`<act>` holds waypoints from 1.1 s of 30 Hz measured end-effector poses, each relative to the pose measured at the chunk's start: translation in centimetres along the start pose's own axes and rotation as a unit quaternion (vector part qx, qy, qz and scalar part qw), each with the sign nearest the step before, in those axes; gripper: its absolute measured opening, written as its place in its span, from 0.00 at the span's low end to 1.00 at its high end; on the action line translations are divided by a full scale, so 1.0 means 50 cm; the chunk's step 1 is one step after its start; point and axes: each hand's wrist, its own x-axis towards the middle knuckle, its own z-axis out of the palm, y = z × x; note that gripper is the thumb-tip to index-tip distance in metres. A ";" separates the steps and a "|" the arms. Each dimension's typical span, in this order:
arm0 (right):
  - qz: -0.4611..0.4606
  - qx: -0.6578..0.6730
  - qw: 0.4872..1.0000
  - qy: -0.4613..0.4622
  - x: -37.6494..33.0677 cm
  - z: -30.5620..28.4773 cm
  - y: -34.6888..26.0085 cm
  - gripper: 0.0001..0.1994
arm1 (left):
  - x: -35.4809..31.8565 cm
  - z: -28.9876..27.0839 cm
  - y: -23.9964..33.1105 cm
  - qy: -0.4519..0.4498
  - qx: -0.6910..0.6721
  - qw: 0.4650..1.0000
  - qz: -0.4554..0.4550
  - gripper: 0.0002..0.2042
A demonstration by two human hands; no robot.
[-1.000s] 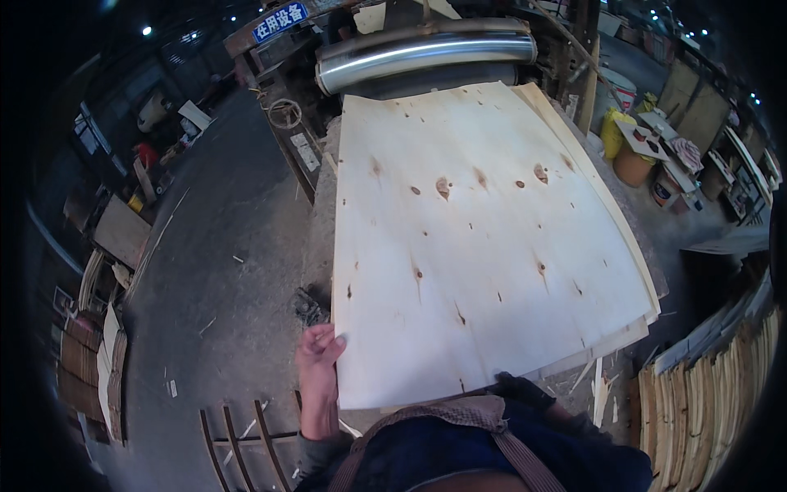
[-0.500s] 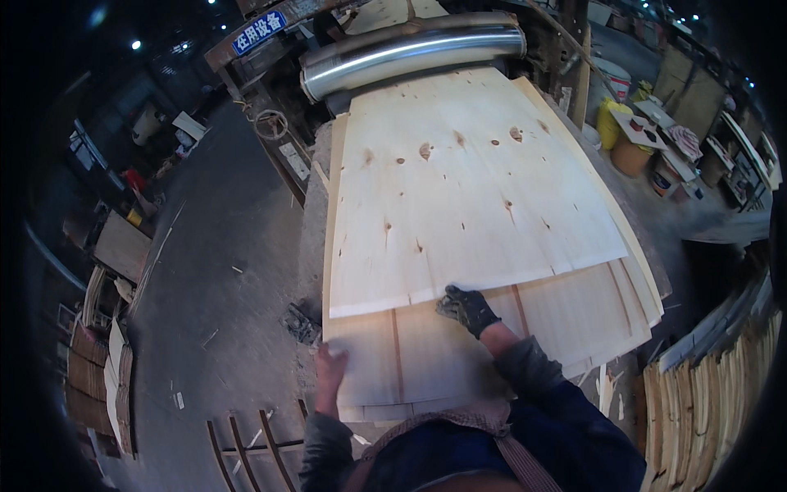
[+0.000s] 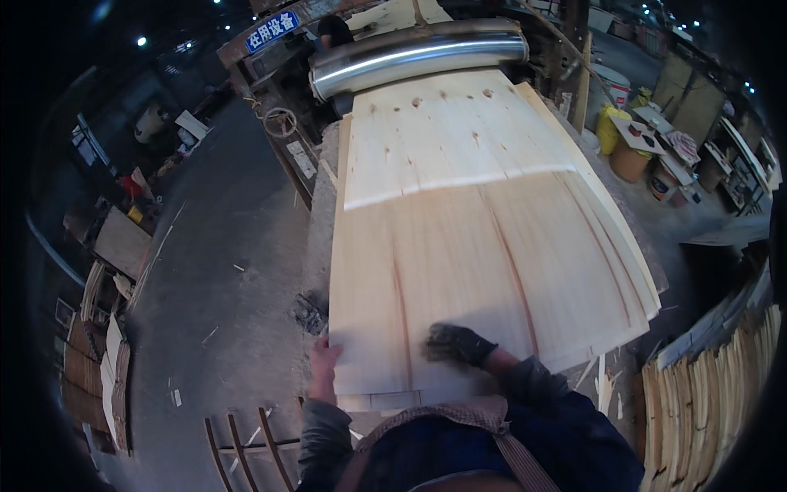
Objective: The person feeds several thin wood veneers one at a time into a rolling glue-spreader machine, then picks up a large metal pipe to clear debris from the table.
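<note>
A stack of pale veneer sheets (image 3: 492, 271) lies on a bench in front of me. A knotty top sheet (image 3: 443, 123) lies farther off, its far end at a shiny metal roller (image 3: 418, 53). My bare left hand (image 3: 324, 361) holds the stack's near left edge, fingers over the top sheet. My gloved right hand (image 3: 455, 343) rests palm down on the top sheet near its front edge.
A machine frame with a blue sign (image 3: 270, 31) stands behind the roller. Grey concrete floor (image 3: 221, 271) runs along the left, with wood stacks (image 3: 98, 369) at its edge. Upright veneer strips (image 3: 705, 402) stand at the right. Buckets and a yellow sack (image 3: 623, 139) sit at the far right.
The knotty top sheet has slid away toward the roller, baring the sheet below. My right hand came into view on the veneer and drew back to the near edge.
</note>
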 end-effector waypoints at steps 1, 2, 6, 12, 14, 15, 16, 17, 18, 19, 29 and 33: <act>0.031 0.035 0.998 -0.031 -0.030 -0.015 0.017 0.15 | -0.001 0.021 0.020 0.007 -0.029 0.999 0.013 0.20; 0.044 0.047 0.997 -0.036 -0.058 -0.020 0.031 0.15 | -0.012 0.043 0.071 0.015 -0.057 0.998 0.025 0.20; 0.094 0.079 0.992 -0.014 -0.143 0.013 0.078 0.15 | -0.046 0.025 0.185 -0.057 -0.140 0.986 0.073 0.18; 0.043 0.159 0.986 -0.029 -0.183 -0.100 0.156 0.08 | -0.125 0.037 0.393 -0.107 -0.244 0.960 0.084 0.16; 0.008 0.182 0.983 -0.021 -0.209 -0.066 0.154 0.06 | -0.134 0.023 0.414 -0.104 -0.276 0.951 0.093 0.16; -0.017 0.182 0.983 -0.001 -0.229 -0.036 0.135 0.06 | -0.135 0.023 0.425 -0.106 -0.292 0.945 0.100 0.15; -0.011 0.166 0.985 0.051 -0.245 -0.028 0.114 0.07 | -0.136 0.028 0.436 -0.114 -0.304 0.941 0.095 0.15; 0.000 0.149 0.984 0.098 -0.256 -0.018 0.091 0.08 | -0.137 0.027 0.444 -0.112 -0.303 0.941 0.101 0.15; 0.011 0.132 0.980 0.145 -0.261 -0.009 0.073 0.10 | -0.133 0.026 0.449 -0.111 -0.302 0.941 0.108 0.15; -0.018 0.123 0.979 0.164 -0.262 0.007 0.063 0.10 | -0.126 0.026 0.453 -0.109 -0.301 0.941 0.114 0.15; -0.153 0.052 0.964 0.211 -0.015 -0.051 -0.101 0.13 | 0.046 0.055 0.154 0.064 0.185 0.970 0.145 0.28; -0.193 0.114 0.966 0.126 0.123 -0.103 -0.197 0.13 | 0.002 0.056 -0.021 0.057 0.288 0.945 0.143 0.34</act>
